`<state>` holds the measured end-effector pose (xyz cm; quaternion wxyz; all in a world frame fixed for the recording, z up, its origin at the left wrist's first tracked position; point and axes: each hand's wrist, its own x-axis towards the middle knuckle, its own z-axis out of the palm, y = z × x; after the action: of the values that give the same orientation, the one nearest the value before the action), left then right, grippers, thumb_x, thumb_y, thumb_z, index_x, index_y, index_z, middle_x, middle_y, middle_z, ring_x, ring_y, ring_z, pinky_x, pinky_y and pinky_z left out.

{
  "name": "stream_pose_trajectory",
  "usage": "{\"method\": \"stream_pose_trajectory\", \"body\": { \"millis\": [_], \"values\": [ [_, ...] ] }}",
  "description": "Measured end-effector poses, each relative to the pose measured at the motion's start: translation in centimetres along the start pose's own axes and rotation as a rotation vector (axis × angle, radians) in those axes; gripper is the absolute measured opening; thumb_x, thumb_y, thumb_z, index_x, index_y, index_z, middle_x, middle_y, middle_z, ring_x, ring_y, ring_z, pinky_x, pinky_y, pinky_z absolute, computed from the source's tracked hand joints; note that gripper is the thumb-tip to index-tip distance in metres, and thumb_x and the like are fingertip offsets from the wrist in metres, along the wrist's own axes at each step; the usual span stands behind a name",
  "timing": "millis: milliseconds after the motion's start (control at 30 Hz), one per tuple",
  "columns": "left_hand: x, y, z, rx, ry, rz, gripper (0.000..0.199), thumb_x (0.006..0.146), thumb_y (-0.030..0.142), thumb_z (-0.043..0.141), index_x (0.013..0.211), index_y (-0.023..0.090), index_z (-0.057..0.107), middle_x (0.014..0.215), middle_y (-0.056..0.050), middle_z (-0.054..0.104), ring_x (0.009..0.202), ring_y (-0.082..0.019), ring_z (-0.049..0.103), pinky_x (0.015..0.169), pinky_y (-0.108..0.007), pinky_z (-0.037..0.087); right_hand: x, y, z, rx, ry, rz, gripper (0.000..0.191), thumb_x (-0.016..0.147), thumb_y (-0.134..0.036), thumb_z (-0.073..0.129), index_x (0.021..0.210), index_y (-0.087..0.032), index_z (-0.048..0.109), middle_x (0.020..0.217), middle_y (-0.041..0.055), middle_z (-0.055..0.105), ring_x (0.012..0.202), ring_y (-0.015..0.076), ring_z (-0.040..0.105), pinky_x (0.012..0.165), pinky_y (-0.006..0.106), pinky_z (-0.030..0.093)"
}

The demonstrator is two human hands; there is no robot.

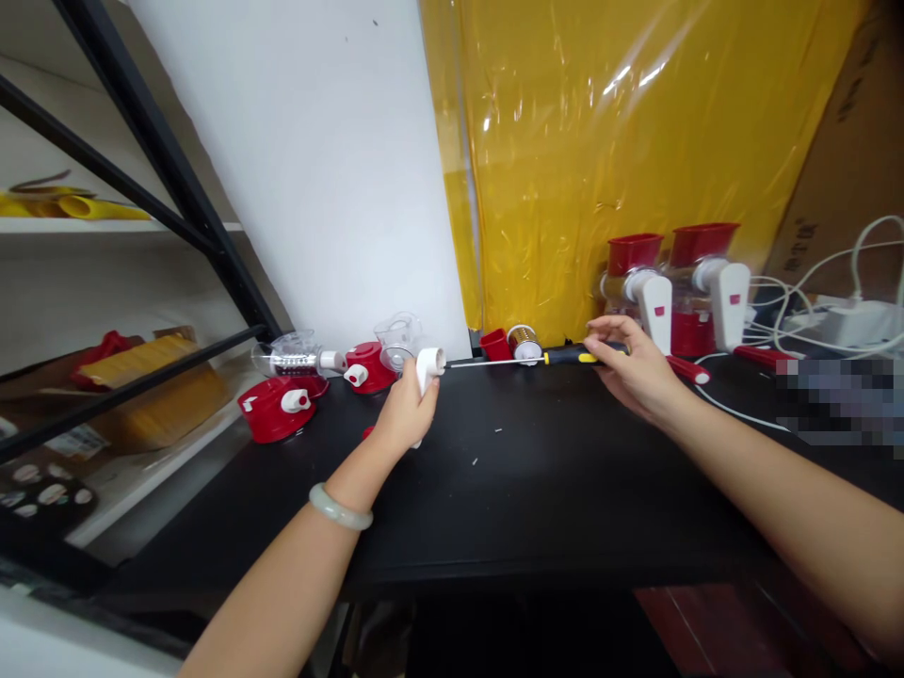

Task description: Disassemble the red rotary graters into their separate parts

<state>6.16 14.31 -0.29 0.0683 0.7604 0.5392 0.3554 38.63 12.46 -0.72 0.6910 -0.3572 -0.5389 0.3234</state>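
My left hand point(408, 407) is closed around a white plastic crank arm point(427, 365) with a round collar at its top, held above the black table. In my right hand point(631, 370) is a screwdriver point(575, 355) with a black and yellow handle, gripped by thumb and fingers. Its long thin shaft lies level and points left toward the collar. Whether the tip touches the collar I cannot tell. Behind the shaft sit a metal grater drum point(524, 344) and a small red plastic piece point(494, 345).
Red grater bases point(277, 411) with clear housings stand at the left. Two assembled rotary graters point(637, 282) stand at the back right, near white cables point(798, 282). A black metal rack point(141, 132) rises at the left; a yellow-wrapped panel point(636, 122) backs the table point(551, 499).
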Motion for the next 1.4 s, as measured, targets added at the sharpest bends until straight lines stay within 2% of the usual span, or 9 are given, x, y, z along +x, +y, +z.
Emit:
{"method": "stream_pose_trajectory", "body": {
  "millis": [133, 333, 433, 567, 767, 867, 967, 1167, 1400],
  "values": [
    [0.0, -0.1, 0.2, 0.009, -0.013, -0.008, 0.031, 0.090, 0.042, 0.042, 0.109, 0.018, 0.042, 0.070, -0.004, 0.063, 0.058, -0.022, 0.062, 0.059, -0.031, 0.047, -0.1, -0.7, 0.0, 0.204, -0.074, 0.037, 0.042, 0.066, -0.031, 0.076, 0.101, -0.032, 0.054, 0.094, -0.0016, 0.060, 0.087, 0.0147, 0.061, 0.070, 0.028, 0.052],
    [0.2, -0.6, 0.3, -0.011, -0.008, -0.023, 0.031, 0.089, 0.042, 0.042, 0.109, 0.018, 0.041, 0.066, -0.002, 0.060, 0.054, -0.021, 0.061, 0.056, -0.030, 0.045, -0.2, -0.4, -0.2, -0.203, -0.061, 0.115, 0.040, 0.086, -0.063, 0.045, 0.092, -0.025, 0.055, 0.049, -0.0046, 0.046, 0.037, 0.0120, 0.042, 0.037, 0.025, 0.032],
    [0.3, -0.7, 0.2, -0.019, -0.009, -0.038, 0.031, 0.089, 0.042, 0.043, 0.108, 0.018, 0.040, 0.064, -0.001, 0.060, 0.052, -0.020, 0.060, 0.055, -0.029, 0.045, -0.2, -0.5, -0.2, -0.121, -0.071, 0.074, 0.029, 0.078, -0.047, 0.066, 0.096, -0.027, 0.054, 0.059, -0.0059, 0.050, 0.046, 0.0105, 0.047, 0.044, 0.024, 0.040],
    [0.3, -0.7, 0.3, -0.005, 0.001, -0.025, 0.029, 0.089, 0.041, 0.042, 0.107, 0.019, 0.040, 0.066, -0.002, 0.061, 0.056, -0.021, 0.062, 0.057, -0.030, 0.045, -0.2, -1.1, 0.0, 0.176, -0.134, 0.106, 0.047, 0.061, -0.032, 0.078, 0.101, -0.031, 0.053, 0.090, -0.0037, 0.058, 0.077, 0.0139, 0.061, 0.066, 0.028, 0.053],
    [0.3, -0.7, 0.3, 0.009, -0.006, -0.017, 0.027, 0.089, 0.042, 0.042, 0.104, 0.019, 0.040, 0.062, 0.000, 0.058, 0.056, -0.021, 0.062, 0.057, -0.030, 0.045, 0.1, -0.6, -0.3, -0.151, -0.089, 0.156, 0.039, 0.086, -0.061, 0.046, 0.089, -0.023, 0.055, 0.049, -0.0054, 0.043, 0.038, 0.0105, 0.041, 0.037, 0.023, 0.032],
    [0.4, -0.7, 0.2, 0.004, 0.013, -0.031, 0.027, 0.089, 0.041, 0.043, 0.104, 0.019, 0.040, 0.064, 0.000, 0.058, 0.055, -0.020, 0.061, 0.056, -0.029, 0.045, 0.0, -0.4, -0.4, -0.126, -0.079, 0.098, 0.027, 0.077, -0.044, 0.066, 0.094, -0.026, 0.055, 0.062, -0.0053, 0.051, 0.048, 0.0095, 0.049, 0.046, 0.022, 0.040],
    [0.4, -0.7, 0.2, -0.004, 0.011, -0.040, 0.027, 0.089, 0.041, 0.043, 0.105, 0.019, 0.039, 0.063, 0.000, 0.058, 0.053, -0.020, 0.061, 0.054, -0.028, 0.044, -0.1, -0.6, -0.4, 0.080, -0.127, 0.098, 0.042, 0.064, -0.032, 0.075, 0.100, -0.030, 0.053, 0.088, -0.0033, 0.058, 0.074, 0.0135, 0.060, 0.064, 0.027, 0.051],
    [0.3, -0.8, 0.1, 0.005, -0.007, -0.029, 0.028, 0.089, 0.041, 0.043, 0.106, 0.019, 0.040, 0.064, -0.001, 0.059, 0.053, -0.019, 0.060, 0.053, -0.027, 0.043, 0.1, -0.4, -0.5, -0.148, -0.145, 0.121, 0.032, 0.087, -0.055, 0.048, 0.090, -0.024, 0.055, 0.053, -0.0047, 0.048, 0.046, 0.0122, 0.047, 0.049, 0.027, 0.041],
    [0.4, -1.0, 0.2, 0.000, 0.010, -0.031, 0.028, 0.089, 0.042, 0.043, 0.106, 0.020, 0.039, 0.064, 0.000, 0.058, 0.054, -0.020, 0.060, 0.053, -0.027, 0.043, 0.1, -0.5, -0.5, 0.105, -0.161, 0.135, 0.038, 0.066, -0.038, 0.076, 0.096, -0.029, 0.055, 0.088, -0.0025, 0.058, 0.075, 0.0148, 0.060, 0.065, 0.029, 0.051]
  ]
}}
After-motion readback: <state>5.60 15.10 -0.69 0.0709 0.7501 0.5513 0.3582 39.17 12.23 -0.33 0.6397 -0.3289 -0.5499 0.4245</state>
